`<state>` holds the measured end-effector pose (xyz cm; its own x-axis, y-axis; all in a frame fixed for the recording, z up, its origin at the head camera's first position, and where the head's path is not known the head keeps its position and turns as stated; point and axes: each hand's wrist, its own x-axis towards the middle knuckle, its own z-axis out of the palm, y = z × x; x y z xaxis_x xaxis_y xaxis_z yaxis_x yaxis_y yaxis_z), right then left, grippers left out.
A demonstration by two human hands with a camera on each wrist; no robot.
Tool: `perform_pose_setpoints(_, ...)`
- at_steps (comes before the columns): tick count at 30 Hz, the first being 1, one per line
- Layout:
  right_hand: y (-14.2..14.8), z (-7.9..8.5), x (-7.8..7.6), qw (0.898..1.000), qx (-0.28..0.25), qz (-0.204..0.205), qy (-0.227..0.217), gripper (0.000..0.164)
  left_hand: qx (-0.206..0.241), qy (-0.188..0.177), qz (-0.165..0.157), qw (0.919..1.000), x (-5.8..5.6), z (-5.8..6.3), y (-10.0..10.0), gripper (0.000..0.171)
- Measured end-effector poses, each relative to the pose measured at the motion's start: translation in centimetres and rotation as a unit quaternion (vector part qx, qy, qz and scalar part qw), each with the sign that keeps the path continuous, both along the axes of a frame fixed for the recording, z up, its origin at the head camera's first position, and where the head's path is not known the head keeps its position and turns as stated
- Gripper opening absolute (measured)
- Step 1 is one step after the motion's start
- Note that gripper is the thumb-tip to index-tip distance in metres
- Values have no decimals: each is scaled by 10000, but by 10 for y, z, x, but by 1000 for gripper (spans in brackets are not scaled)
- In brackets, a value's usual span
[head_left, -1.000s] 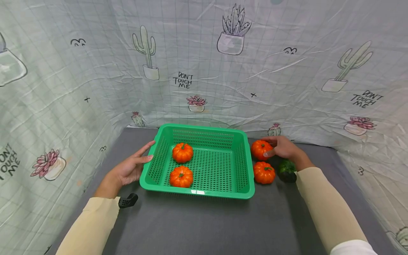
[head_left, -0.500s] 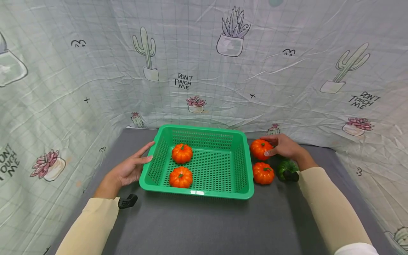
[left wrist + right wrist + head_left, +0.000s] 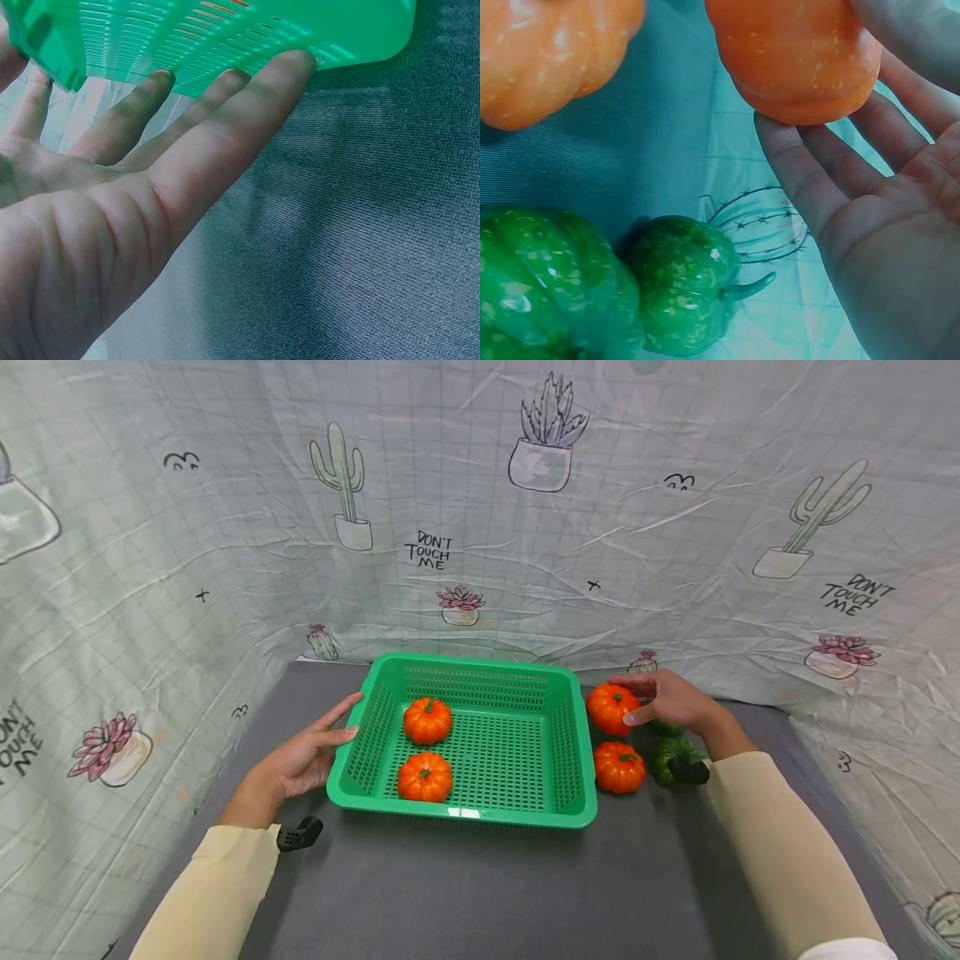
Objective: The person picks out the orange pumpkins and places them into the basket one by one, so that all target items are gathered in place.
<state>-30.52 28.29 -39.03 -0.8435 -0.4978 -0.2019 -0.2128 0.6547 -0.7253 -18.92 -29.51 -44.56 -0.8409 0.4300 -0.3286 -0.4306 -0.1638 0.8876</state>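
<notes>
A green slotted plastic basket (image 3: 480,818) stands on the dark grey tabletop, two small orange pumpkins inside it, one pumpkin (image 3: 427,721) behind the other pumpkin (image 3: 424,777). My left hand (image 3: 303,760) rests its fairly straight fingers against the basket's left side; in the left wrist view the fingertips (image 3: 296,64) touch the slotted wall. Right of the basket, my right hand (image 3: 671,703) grips an orange pumpkin (image 3: 611,708) between thumb and fingers. The right wrist view shows this pumpkin (image 3: 799,60) raised on the fingertips, its top cut off by the frame.
Another orange pumpkin (image 3: 618,767) sits in front of the held one, close to the basket's right wall. Two green pumpkins, one larger (image 3: 547,277) and one smaller (image 3: 682,285), lie beneath my right wrist. A cactus-print cloth (image 3: 480,510) hangs behind and around the table.
My right hand and the pumpkin in it have shifted slightly up and away from the front pumpkin, exposing more of the green ones. The left hand and basket look unchanged.
</notes>
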Motion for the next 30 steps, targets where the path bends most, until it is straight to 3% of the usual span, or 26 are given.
perform_pose_setpoints(19, -7, 28, 1, 9995, -129, 273, -10, 71, 19, 63, -22, 10000, 1, 0, -3, 77)
perform_pose_setpoints(30, -17, 34, 1, 9985, -207, 503, -11, 71, 36, 78, -38, 10000, -1, -1, -1, 78)
